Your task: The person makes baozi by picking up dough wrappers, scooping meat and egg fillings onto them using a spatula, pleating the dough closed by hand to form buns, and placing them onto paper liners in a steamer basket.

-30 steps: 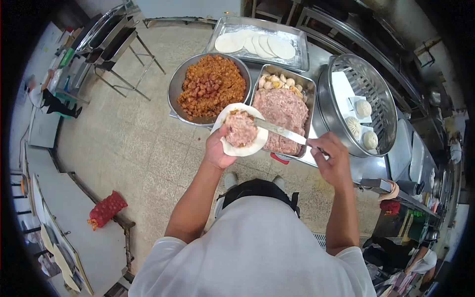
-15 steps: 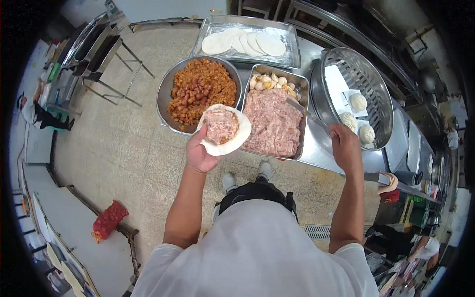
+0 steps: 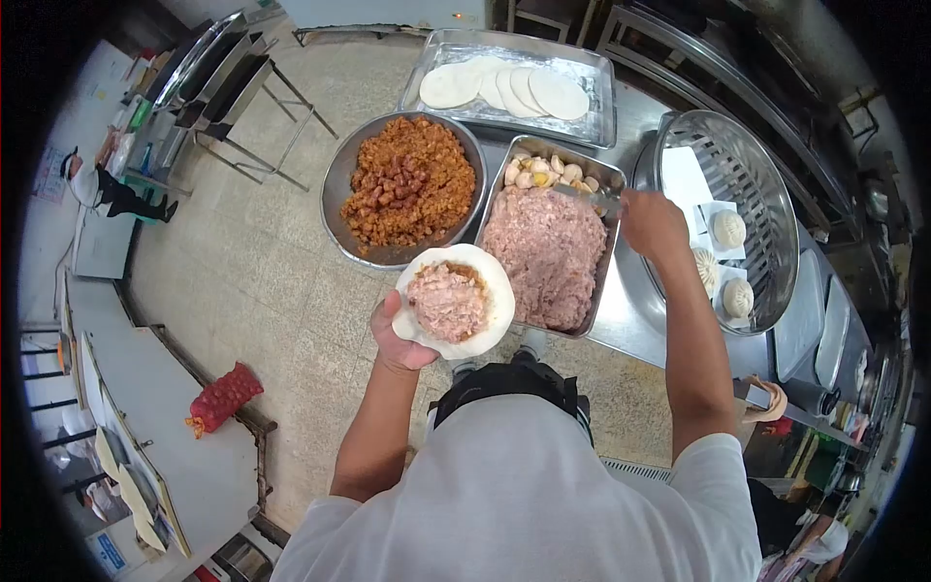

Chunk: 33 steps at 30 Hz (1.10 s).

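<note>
My left hand (image 3: 402, 335) holds a round dough wrapper (image 3: 493, 325) from below, with pink minced meat (image 3: 448, 303) and some brown filling on it. Closed round a flat metal spatula (image 3: 585, 196), my right hand (image 3: 652, 225) is at the right rim of a rectangular tray (image 3: 617, 175). The spatula's blade lies over the border between the raw mince (image 3: 543, 257) and the pale round pieces (image 3: 531, 173) inside that tray. A round bowl (image 3: 335, 199) of reddish-brown filling (image 3: 412, 179) stands left of the tray.
Flat dough rounds (image 3: 504, 89) lie on a metal tray (image 3: 601, 116) at the back. A steamer (image 3: 776, 301) at the right holds three pleated buns (image 3: 727, 229). A red net sack (image 3: 225, 398) rests at the lower left. One person (image 3: 92, 189) is far left, another (image 3: 819, 543) lower right.
The spatula and my right hand have moved up the mince tray, toward the pale pieces. My left hand and its wrapper are farther from the bowl, and the view has shifted.
</note>
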Each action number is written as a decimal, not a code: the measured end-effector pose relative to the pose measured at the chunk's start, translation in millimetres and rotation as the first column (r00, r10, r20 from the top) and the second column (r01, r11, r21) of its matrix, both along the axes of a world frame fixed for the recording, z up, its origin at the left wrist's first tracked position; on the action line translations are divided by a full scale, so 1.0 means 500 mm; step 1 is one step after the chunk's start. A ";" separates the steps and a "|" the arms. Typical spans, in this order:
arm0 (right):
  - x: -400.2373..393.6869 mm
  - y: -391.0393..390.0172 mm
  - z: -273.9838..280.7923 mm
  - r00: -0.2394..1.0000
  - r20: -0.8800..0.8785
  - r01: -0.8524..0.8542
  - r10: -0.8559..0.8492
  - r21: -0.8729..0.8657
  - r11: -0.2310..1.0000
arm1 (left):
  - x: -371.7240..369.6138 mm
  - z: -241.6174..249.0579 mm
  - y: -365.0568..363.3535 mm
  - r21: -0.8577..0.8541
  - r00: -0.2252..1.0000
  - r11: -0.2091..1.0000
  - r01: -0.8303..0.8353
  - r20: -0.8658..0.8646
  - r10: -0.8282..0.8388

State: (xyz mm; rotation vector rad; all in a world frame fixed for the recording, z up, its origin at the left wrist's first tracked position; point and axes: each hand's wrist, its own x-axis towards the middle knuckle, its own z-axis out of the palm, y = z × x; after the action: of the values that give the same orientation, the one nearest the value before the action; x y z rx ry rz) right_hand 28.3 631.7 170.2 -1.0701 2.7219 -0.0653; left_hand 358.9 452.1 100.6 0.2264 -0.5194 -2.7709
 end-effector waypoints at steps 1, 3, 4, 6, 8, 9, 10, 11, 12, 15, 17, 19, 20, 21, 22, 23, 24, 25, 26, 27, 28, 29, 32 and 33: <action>-0.005 -0.006 -0.003 0.994 -0.101 -0.050 0.043 -0.074 0.996 | -0.003 0.002 0.002 0.021 1.000 1.000 0.008 -0.020 -0.007; -0.022 -0.019 -0.012 0.975 -0.203 -0.117 0.087 -0.142 0.983 | -0.002 0.002 0.005 0.043 0.999 0.999 0.005 -0.040 -0.004; -0.038 -0.022 -0.021 0.958 -0.244 -0.193 0.152 -0.154 0.969 | -0.001 0.002 0.007 0.064 1.000 0.998 -0.007 -0.027 0.009; -0.066 -0.023 -0.033 0.934 -0.285 -0.270 0.217 -0.163 0.949 | 0.000 0.002 0.010 0.086 1.000 0.996 -0.022 -0.013 0.024; -0.090 -0.023 -0.043 0.898 -0.294 -0.370 0.327 -0.104 0.923 | 0.001 0.004 0.009 0.078 1.000 0.997 -0.027 -0.005 0.027; -0.101 -0.022 -0.052 0.897 -0.293 -0.372 0.329 -0.103 0.922 | 0.003 0.002 0.010 0.079 1.000 0.996 -0.029 -0.005 0.030; -0.113 -0.021 -0.062 0.886 -0.289 -0.407 0.362 -0.111 0.907 | 0.004 0.000 0.011 0.085 0.999 0.996 -0.038 -0.001 0.039; -0.122 -0.020 -0.073 0.874 -0.285 -0.440 0.394 -0.118 0.890 | 0.006 -0.002 0.012 0.090 0.999 0.995 -0.047 0.003 0.047; -0.129 -0.021 -0.081 0.873 -0.285 -0.441 0.395 -0.119 0.890 | 0.008 -0.003 0.013 0.089 0.999 0.995 -0.048 0.003 0.048; -0.150 -0.026 -0.099 0.887 -0.227 -0.434 0.403 -0.108 0.895 | 0.009 -0.005 0.016 0.098 0.999 0.994 -0.048 0.016 0.047; -0.165 -0.031 -0.110 0.921 -0.095 -0.387 0.378 -0.112 0.915 | 0.009 -0.007 0.018 0.109 0.998 0.993 -0.055 0.024 0.052; -0.181 -0.036 -0.119 0.903 -0.154 -0.419 0.401 -0.117 0.900 | 0.006 -0.005 0.023 0.103 0.998 0.992 -0.066 0.022 0.064; -0.189 -0.038 -0.123 0.884 -0.209 -0.448 0.419 -0.120 0.886 | 0.003 -0.005 0.025 0.098 0.997 0.992 -0.074 0.023 0.072; -0.192 -0.041 -0.116 0.882 -0.210 -0.452 0.422 -0.119 0.884 | 0.002 -0.005 0.028 0.098 0.997 0.992 -0.078 0.022 0.076; -0.197 -0.046 -0.109 0.865 -0.250 -0.471 0.436 -0.102 0.876 | 0.000 -0.005 0.030 0.104 0.997 0.992 -0.077 0.016 0.075; -0.199 -0.051 -0.103 0.846 -0.287 -0.490 0.449 -0.085 0.868 | -0.001 -0.005 0.031 0.111 0.997 0.991 -0.076 0.012 0.075; -0.205 -0.052 -0.102 0.844 -0.287 -0.495 0.454 -0.087 0.865 | -0.001 -0.005 0.032 0.109 0.997 0.991 -0.082 0.013 0.081; -0.212 -0.050 -0.102 0.840 -0.291 -0.498 0.458 -0.080 0.863 | -0.001 -0.006 0.034 0.107 0.995 0.989 -0.099 0.021 0.097; -0.215 -0.048 -0.104 0.837 -0.294 -0.501 0.462 -0.072 0.862 | 0.001 -0.006 0.038 0.106 0.993 0.988 -0.114 0.030 0.112; -0.215 -0.048 -0.109 0.836 -0.291 -0.505 0.466 -0.073 0.860 | 0.003 -0.005 0.041 0.107 0.993 0.987 -0.119 0.033 0.116; -0.214 -0.046 -0.113 0.830 -0.291 -0.512 0.476 -0.057 0.857 | 0.002 -0.004 0.043 0.119 0.994 0.986 -0.113 0.022 0.111; -0.214 -0.045 -0.117 0.824 -0.293 -0.518 0.485 -0.042 0.854 | -0.001 -0.002 0.044 0.129 0.994 0.986 -0.107 0.009 0.107; -0.214 -0.043 -0.136 0.826 -0.290 -0.531 0.484 -0.111 0.840 | -0.002 -0.005 0.048 0.114 0.993 0.987 -0.117 0.009 0.117; -0.212 -0.045 -0.131 0.825 -0.290 -0.533 0.485 -0.112 0.839 | -0.001 -0.009 0.048 0.113 0.993 0.986 -0.119 0.009 0.119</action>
State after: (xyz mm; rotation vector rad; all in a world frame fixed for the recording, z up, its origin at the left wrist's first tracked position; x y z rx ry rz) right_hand -77.5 609.0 104.4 -1.9577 2.5624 -0.1091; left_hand 358.3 476.0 96.1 0.2766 -0.3374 -2.6862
